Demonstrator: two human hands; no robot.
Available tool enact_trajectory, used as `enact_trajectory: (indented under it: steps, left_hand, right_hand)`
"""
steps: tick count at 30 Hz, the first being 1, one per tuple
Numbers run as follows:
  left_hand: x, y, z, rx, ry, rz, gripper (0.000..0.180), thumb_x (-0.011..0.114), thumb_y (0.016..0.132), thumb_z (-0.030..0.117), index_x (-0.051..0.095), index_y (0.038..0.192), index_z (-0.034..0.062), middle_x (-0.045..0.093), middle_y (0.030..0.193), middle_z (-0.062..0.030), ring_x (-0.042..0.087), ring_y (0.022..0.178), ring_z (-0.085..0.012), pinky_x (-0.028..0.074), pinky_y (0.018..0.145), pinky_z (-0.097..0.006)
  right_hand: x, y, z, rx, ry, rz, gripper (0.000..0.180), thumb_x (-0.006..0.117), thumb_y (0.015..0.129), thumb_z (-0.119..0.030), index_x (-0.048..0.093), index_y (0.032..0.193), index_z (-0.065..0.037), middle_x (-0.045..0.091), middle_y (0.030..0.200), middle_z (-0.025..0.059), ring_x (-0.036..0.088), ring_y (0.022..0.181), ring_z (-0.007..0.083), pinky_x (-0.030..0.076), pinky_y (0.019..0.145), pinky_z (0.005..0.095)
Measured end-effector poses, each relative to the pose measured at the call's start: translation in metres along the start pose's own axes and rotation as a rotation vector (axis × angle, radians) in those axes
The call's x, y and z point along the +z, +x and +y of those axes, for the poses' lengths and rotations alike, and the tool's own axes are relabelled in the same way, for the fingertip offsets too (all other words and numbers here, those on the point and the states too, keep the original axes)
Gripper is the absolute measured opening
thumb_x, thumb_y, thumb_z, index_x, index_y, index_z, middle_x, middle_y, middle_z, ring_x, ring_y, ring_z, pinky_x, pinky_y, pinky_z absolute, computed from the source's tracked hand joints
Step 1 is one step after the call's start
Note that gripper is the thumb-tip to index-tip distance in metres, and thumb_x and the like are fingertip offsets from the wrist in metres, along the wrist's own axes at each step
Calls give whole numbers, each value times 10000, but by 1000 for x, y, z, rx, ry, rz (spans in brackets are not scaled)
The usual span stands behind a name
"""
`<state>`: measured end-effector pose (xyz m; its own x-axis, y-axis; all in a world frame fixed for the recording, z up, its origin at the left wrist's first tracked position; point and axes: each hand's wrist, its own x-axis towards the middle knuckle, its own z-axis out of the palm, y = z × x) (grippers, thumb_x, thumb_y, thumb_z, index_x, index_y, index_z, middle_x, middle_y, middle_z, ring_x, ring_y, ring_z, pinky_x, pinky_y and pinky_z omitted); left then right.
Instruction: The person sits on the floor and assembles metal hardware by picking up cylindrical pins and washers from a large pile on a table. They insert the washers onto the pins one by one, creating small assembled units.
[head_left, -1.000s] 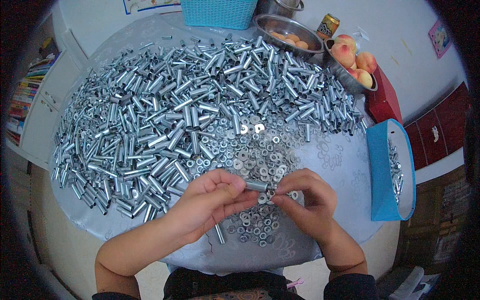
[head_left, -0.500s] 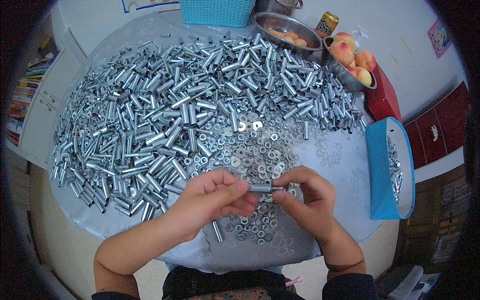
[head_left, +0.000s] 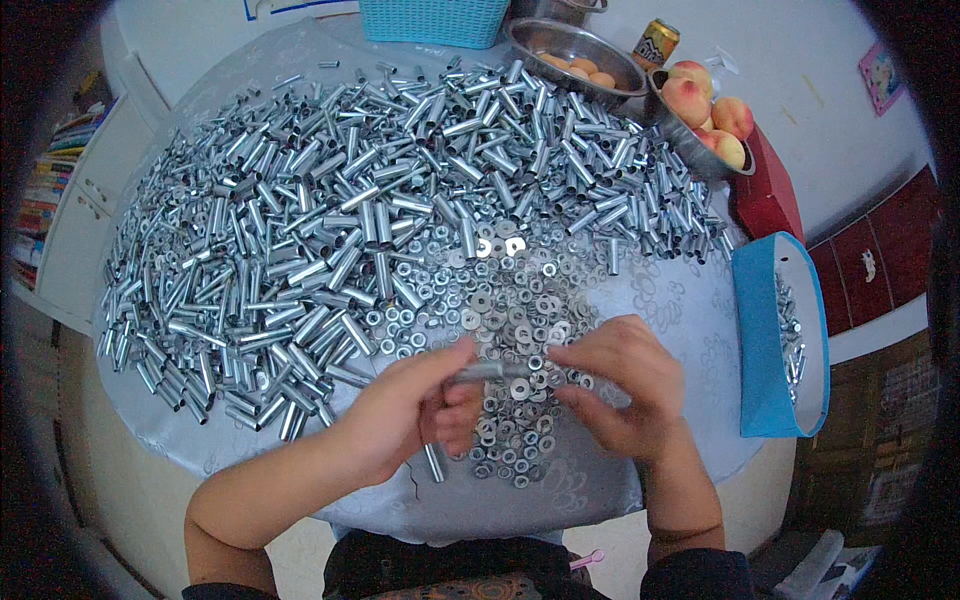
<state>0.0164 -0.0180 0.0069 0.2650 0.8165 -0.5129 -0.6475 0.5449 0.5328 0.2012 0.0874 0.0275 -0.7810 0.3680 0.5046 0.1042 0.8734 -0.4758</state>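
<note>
My left hand (head_left: 405,410) is closed around a silver metal sleeve (head_left: 482,372) that lies crosswise above the table and is blurred by motion. A thin rod seems to stick out of its right end. Beside that end is my right hand (head_left: 625,385), also smeared, its thumb and forefinger apart with no held thing visible between them. Below both hands spread loose washers and nuts (head_left: 515,435). A big heap of metal sleeves (head_left: 300,200) covers the left and far parts of the table. One single sleeve (head_left: 433,463) lies just under my left hand.
At the right edge stands a blue fabric box (head_left: 755,345) with metal parts inside. Farther back are a bowl of peaches (head_left: 735,168), a steel bowl (head_left: 530,40) with eggs, a drink can (head_left: 657,45), a red box (head_left: 768,190) and a blue basket (head_left: 430,22).
My right thumb and forefinger have spread from the sleeve's right end, and that hand has shifted slightly right. My left hand has drawn the sleeve a little left.
</note>
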Motion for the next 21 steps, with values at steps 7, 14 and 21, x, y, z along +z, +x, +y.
enact_trajectory:
  steps: [7, 14, 21]
  left_hand:
    - [-10, 1, 5, 8, -203, -137, 412, 330, 893, 437, 325, 610, 137, 294, 516, 40, 284, 479, -106, 273, 523, -252]
    - [-11, 3, 4, -11, -181, -109, 409, 336, 891, 437, 326, 614, 137, 297, 518, 37, 292, 485, -107, 274, 522, -249]
    - [-7, 3, 2, -78, -98, -42, 413, 358, 882, 463, 331, 625, 140, 305, 522, 41, 287, 484, -102, 270, 517, -242]
  right_hand:
    - [11, -5, 15, -3, -125, -239, 202, 643, 694, -133, 622, 890, -87, 573, 763, 54, 544, 696, 241, 418, 631, 359]
    - [22, -8, 10, 88, -132, -286, 171, 637, 712, -127, 618, 879, -97, 557, 816, 45, 531, 749, 222, 400, 660, 338]
    - [19, -8, 3, 203, -6, -129, 173, 642, 698, -44, 605, 863, -78, 590, 840, 66, 567, 771, 226, 447, 677, 325]
